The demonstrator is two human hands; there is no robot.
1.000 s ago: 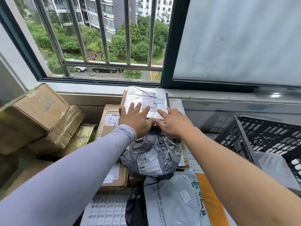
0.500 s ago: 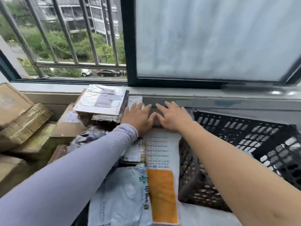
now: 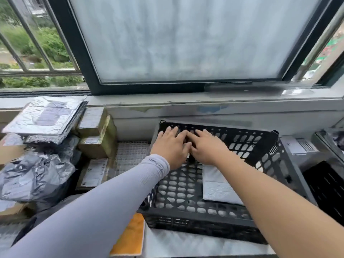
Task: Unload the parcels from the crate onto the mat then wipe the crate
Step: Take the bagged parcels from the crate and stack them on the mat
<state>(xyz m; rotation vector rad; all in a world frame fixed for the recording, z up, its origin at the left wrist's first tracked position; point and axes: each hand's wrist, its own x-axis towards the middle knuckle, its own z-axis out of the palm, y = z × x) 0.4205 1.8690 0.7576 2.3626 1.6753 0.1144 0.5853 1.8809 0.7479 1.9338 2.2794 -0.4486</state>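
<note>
1. Head view: your left hand (image 3: 170,146) and right hand (image 3: 205,147) hover side by side, fingers straight and spread, holding nothing, over the black lattice crate (image 3: 214,218).
2. One white padded mailer (image 3: 217,185) lies flat inside; likely light and soft, so pinch an edge.

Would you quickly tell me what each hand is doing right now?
Left hand: open, fingers straight, over the black crate, holding nothing.
Right hand: open, fingers straight, beside the left, holding nothing.
</note>
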